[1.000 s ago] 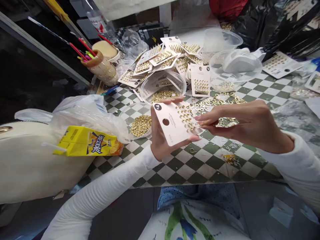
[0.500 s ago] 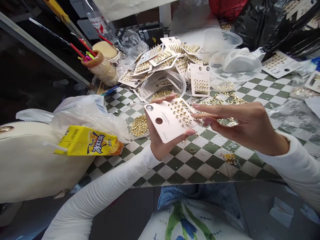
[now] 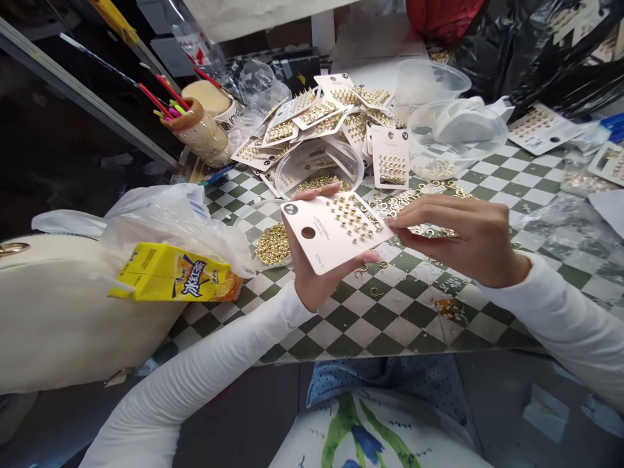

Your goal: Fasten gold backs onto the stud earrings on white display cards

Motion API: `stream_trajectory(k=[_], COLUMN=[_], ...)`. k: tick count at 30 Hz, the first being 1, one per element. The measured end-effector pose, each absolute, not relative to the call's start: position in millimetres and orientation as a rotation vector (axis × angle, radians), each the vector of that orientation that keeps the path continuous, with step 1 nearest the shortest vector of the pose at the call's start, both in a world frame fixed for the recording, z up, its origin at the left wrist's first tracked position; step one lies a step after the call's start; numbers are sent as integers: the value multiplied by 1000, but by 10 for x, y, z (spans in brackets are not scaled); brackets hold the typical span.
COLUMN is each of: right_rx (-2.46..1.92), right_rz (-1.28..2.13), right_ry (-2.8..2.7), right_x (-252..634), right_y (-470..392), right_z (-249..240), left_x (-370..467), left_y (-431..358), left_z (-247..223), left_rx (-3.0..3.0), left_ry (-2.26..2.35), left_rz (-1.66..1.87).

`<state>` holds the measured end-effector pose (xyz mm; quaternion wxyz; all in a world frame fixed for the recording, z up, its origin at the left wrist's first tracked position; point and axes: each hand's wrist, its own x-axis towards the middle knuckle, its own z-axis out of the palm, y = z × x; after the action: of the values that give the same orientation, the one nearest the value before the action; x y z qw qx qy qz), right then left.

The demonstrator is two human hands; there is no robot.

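Over the front of the checkered table (image 3: 336, 331), the white card (image 3: 319, 250) with rows of gold studs is up in the air, tilted, in the left hand (image 3: 316, 279). Left grips it from below, thumb along the near edge, fingers at the far edge. Right hand (image 3: 458, 234): thumb and fingertips pinched together at the card's right edge; anything between them too small to tell.

Surroundings crowded. Just behind the left fingers, a clear tub (image 3: 286, 166) with gold pieces, front partly covered by those fingers. Left of it, a shallow dish (image 3: 242, 229) of gold beads, right side blocked by the left hand. Loose gold hooks (image 3: 446, 190) spread behind the right hand, which hides some. Further back, a heaped pile of cards (image 3: 314, 114); right of that, a clear container (image 3: 480, 146) with white stuff in it. Yellow drink carton (image 3: 160, 276) lies left of the left hand, against a cream bag (image 3: 68, 318) and a crumpled plastic bag (image 3: 151, 224). Studded pen cup (image 3: 202, 136) back left.
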<state>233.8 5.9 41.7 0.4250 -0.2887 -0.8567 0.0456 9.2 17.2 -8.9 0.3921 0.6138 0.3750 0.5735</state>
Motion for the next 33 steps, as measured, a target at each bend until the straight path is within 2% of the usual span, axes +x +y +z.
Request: stream_trajectory(k=[3, 7, 15, 18, 23, 27, 29, 33], right_rx=[-663, -661, -518, -556, -705, -709, -698, -683], right_rz=[89, 147, -38, -5, 259, 484, 532, 554], right_ry=[-2104, -2219, -2145, -2068, -1873, -1869, -1870, -1868], right_x=[2355, 2368, 2366, 2378, 2361, 2356, 2360, 2362], right_y=[75, 101, 28, -8, -12, 31, 52, 81], right_z=[395, 440, 389, 397, 424, 384, 357, 318], left_x=[143, 155, 173, 184, 101, 34, 18, 13], left_y=[248, 258, 173, 220, 286, 203, 133, 46], left_z=[-104, -88, 45, 67, 17, 76, 150, 223], left_rx=[1680, 1668, 1633, 1547, 1491, 1677, 1747, 1787], left_ry=[709, 609, 692, 687, 675, 514, 577, 511], left_rz=[1675, 1682, 1695, 1753, 1559, 1428, 1255, 1185])
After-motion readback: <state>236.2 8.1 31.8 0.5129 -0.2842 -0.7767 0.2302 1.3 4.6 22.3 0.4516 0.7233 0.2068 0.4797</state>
